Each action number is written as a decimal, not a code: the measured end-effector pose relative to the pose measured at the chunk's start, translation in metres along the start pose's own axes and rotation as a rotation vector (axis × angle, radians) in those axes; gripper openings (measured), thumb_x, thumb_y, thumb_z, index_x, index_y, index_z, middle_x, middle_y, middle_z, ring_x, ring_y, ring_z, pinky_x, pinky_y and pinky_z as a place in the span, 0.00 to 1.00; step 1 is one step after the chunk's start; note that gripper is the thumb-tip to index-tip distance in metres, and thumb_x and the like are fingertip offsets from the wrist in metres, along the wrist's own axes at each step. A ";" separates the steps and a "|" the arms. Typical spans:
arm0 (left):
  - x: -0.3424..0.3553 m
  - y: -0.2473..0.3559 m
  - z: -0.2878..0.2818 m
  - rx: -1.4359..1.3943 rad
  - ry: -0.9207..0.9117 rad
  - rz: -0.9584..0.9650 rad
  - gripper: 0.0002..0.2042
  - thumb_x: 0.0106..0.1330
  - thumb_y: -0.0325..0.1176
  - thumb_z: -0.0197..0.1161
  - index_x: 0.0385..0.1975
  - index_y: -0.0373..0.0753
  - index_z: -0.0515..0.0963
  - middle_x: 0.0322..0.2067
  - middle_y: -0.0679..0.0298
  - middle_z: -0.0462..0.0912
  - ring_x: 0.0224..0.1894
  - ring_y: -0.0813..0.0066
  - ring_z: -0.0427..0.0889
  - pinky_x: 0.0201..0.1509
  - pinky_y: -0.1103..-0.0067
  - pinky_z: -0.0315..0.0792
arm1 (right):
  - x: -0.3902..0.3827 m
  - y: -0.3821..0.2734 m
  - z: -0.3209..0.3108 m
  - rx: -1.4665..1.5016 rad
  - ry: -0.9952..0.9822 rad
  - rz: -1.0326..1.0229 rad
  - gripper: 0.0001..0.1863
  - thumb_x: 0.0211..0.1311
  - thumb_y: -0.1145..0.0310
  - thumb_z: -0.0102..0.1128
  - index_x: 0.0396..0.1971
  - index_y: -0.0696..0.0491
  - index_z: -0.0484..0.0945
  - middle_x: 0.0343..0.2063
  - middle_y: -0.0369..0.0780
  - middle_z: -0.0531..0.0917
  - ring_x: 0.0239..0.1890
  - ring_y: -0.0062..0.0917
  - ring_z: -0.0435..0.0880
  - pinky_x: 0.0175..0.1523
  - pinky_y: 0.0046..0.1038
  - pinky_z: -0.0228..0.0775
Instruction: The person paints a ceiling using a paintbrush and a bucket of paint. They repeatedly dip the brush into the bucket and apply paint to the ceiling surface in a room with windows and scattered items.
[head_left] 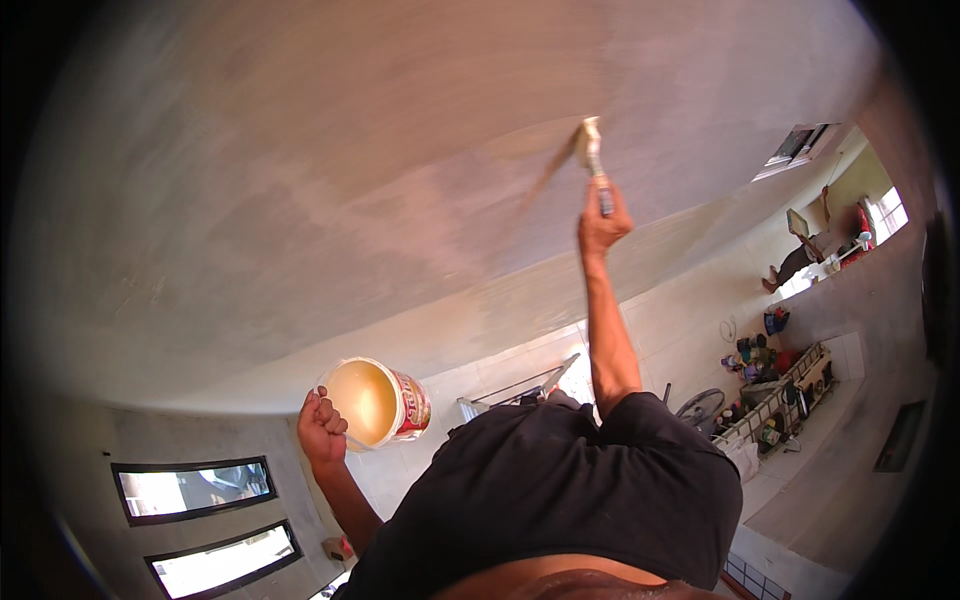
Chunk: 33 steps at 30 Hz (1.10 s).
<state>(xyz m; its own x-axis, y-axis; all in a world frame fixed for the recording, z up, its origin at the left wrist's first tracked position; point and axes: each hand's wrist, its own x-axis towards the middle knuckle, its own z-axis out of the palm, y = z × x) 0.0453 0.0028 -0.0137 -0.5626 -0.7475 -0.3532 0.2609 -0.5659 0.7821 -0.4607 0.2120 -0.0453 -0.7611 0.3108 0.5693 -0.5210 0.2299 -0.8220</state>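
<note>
Paintbrush (595, 163) points bristles (587, 138) forward, long axis tilted slightly left, clamped in right hand (606, 225); left hand (322, 426) grips bucket (412, 405).

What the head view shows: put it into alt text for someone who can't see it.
A person's right hand holds a brush up to a greyish wall; the left hand holds a bucket of yellowish liquid. Narrow windows show at lower left, another person at far right.

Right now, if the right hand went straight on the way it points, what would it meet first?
Probably the broad wall, met by the brush that the right hand holds; whether brush and wall touch is unclear here.
</note>
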 end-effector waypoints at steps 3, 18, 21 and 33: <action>0.003 -0.002 -0.002 -0.004 0.062 -0.019 0.09 0.74 0.36 0.45 0.41 0.39 0.71 0.13 0.78 0.53 0.12 0.89 0.46 0.15 0.86 0.42 | -0.086 -0.040 0.041 0.038 -0.067 -0.224 0.16 0.52 0.68 0.71 0.41 0.55 0.83 0.29 0.44 0.84 0.28 0.37 0.82 0.35 0.35 0.72; -0.015 0.006 0.003 0.016 0.005 0.013 0.09 0.75 0.36 0.44 0.40 0.39 0.70 0.13 0.77 0.52 0.11 0.89 0.46 0.14 0.86 0.44 | -0.129 -0.068 0.060 0.383 -0.536 -0.131 0.14 0.51 0.65 0.72 0.38 0.51 0.85 0.28 0.42 0.86 0.31 0.36 0.85 0.36 0.33 0.75; -0.016 0.005 -0.003 0.004 -0.004 0.007 0.09 0.75 0.36 0.44 0.40 0.39 0.70 0.13 0.77 0.52 0.11 0.89 0.46 0.14 0.86 0.44 | -0.055 -0.013 0.015 0.325 -0.423 0.041 0.14 0.54 0.64 0.73 0.39 0.55 0.85 0.29 0.43 0.87 0.29 0.21 0.85 0.33 0.25 0.76; -0.010 0.004 -0.007 0.000 0.024 -0.025 0.09 0.75 0.36 0.45 0.40 0.39 0.70 0.13 0.77 0.52 0.11 0.89 0.46 0.14 0.86 0.43 | -0.034 -0.014 0.019 -0.239 0.014 -0.132 0.15 0.57 0.63 0.68 0.40 0.55 0.83 0.21 0.43 0.82 0.20 0.34 0.76 0.31 0.33 0.68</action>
<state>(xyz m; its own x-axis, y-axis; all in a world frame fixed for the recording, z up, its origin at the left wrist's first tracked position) 0.0577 0.0061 -0.0107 -0.5503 -0.7410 -0.3849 0.2468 -0.5848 0.7728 -0.4343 0.1806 -0.0534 -0.6863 0.2755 0.6731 -0.5084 0.4801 -0.7149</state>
